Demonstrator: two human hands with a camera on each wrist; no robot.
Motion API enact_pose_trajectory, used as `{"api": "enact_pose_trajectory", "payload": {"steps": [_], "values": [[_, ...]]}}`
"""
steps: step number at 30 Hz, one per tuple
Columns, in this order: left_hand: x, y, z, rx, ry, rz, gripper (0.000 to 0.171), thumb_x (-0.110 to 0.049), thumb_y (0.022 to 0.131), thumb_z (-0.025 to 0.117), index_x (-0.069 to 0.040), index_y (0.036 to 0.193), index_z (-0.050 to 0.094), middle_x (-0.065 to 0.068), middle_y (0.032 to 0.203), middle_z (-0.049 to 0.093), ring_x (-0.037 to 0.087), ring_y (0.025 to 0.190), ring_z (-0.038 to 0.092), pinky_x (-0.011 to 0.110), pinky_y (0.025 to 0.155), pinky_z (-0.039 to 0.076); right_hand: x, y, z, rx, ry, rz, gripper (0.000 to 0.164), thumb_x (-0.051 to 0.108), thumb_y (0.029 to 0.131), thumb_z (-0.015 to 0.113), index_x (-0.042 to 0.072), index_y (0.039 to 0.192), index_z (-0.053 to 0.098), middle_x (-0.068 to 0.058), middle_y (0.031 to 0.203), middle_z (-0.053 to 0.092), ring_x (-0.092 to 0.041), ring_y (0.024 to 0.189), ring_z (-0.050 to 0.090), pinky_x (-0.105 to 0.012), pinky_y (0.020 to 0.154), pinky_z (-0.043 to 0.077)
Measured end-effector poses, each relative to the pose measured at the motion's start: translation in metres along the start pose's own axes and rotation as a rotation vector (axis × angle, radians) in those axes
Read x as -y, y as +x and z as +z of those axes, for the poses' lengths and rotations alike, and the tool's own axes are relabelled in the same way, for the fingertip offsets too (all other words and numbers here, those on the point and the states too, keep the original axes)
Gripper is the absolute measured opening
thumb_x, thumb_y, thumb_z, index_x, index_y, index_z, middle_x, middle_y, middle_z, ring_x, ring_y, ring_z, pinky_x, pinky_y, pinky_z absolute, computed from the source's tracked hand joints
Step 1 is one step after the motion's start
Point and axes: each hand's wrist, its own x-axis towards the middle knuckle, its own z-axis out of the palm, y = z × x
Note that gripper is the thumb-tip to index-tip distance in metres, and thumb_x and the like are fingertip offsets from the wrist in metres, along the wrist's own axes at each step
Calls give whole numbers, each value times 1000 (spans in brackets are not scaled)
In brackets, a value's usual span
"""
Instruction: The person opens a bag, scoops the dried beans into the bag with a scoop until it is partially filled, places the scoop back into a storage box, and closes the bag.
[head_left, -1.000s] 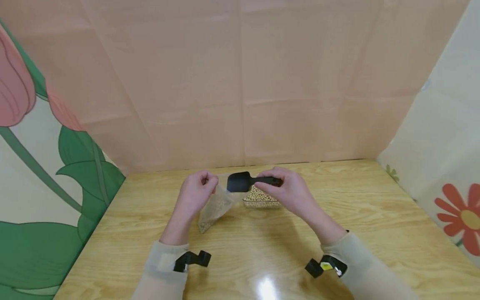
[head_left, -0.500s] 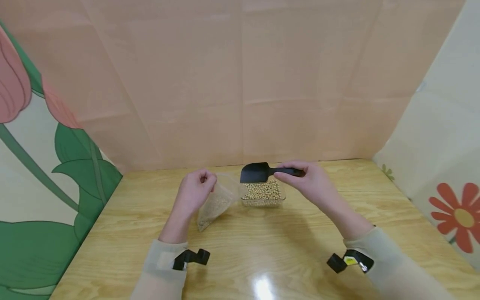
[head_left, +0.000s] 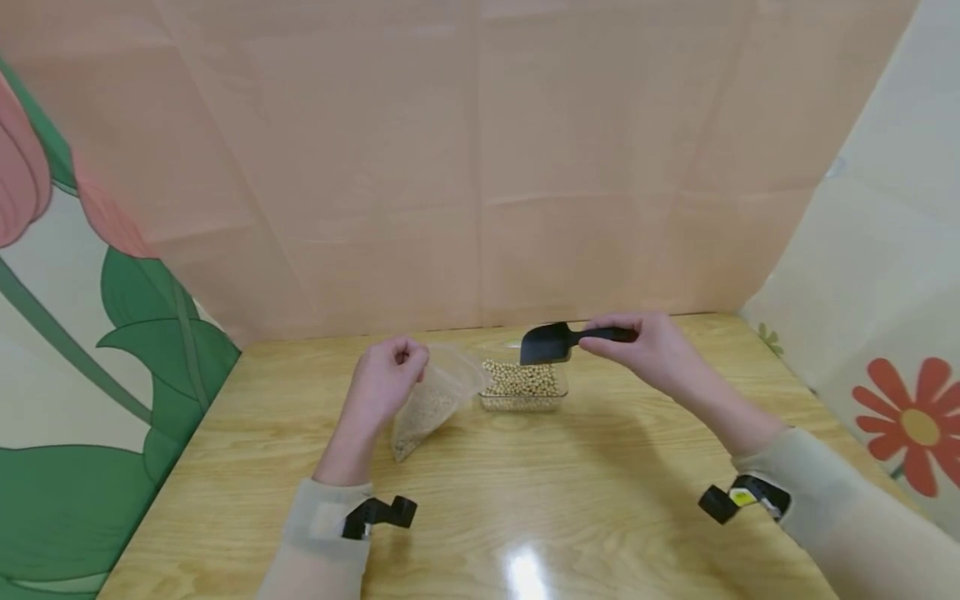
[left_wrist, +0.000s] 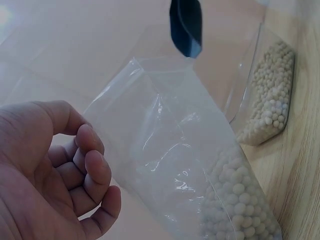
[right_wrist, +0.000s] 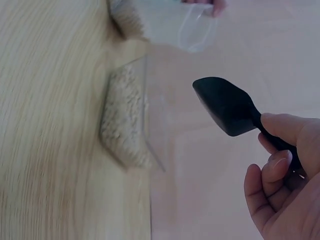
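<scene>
My left hand (head_left: 385, 379) pinches the upper edge of a clear plastic zip bag (left_wrist: 165, 125). Pale round beans (left_wrist: 240, 205) fill the bag's lower part, and its mouth gapes toward the right. In my right hand (head_left: 648, 346) is the handle of a small black scoop (head_left: 546, 343), raised above the table. The scoop's blade points left and overlaps the back right of a clear box (head_left: 522, 403) in the head view. Soybean-like beans (head_left: 517, 379) lie in that box, just right of the bag. The right wrist view shows thumb and fingers round the scoop (right_wrist: 227, 107).
The wood-grain table (head_left: 480, 500) ends at a pink backdrop (head_left: 480, 192). Patterned panels stand on both sides, with a red flower (head_left: 917, 422) on the right one. Each sleeve carries a black wrist camera mount (head_left: 378, 515).
My right hand has carried the scoop rightward, from over the bag's mouth to above the right part of the box. The left hand holds the bag in nearly the same place.
</scene>
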Motion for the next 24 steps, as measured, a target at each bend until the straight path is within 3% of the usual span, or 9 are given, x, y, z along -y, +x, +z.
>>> {"api": "enact_pose_trajectory", "payload": {"steps": [9,16,24], "values": [[1,0,-2,13,-2,0,20,-18,102,56,-9,89,68,13,81,69,20,63,46,32,57,39,-13,11,-4,46,-99,16,50,49,99,82,13,133,81,-19,133,74,-24,79,62,-37,67,51],[2,-1,-3,11,-3,8,21,-19,102,57,-10,88,69,18,83,70,20,61,46,32,57,39,-21,23,-4,119,-136,-28,30,40,102,81,18,121,83,-8,113,78,-21,71,53,-39,67,45],[1,-2,-2,11,7,9,21,-19,102,57,-9,89,69,20,86,71,21,62,46,33,58,40,-22,33,-3,180,-173,-72,23,31,100,84,15,117,85,-6,109,78,-18,67,48,-37,63,42]]}}
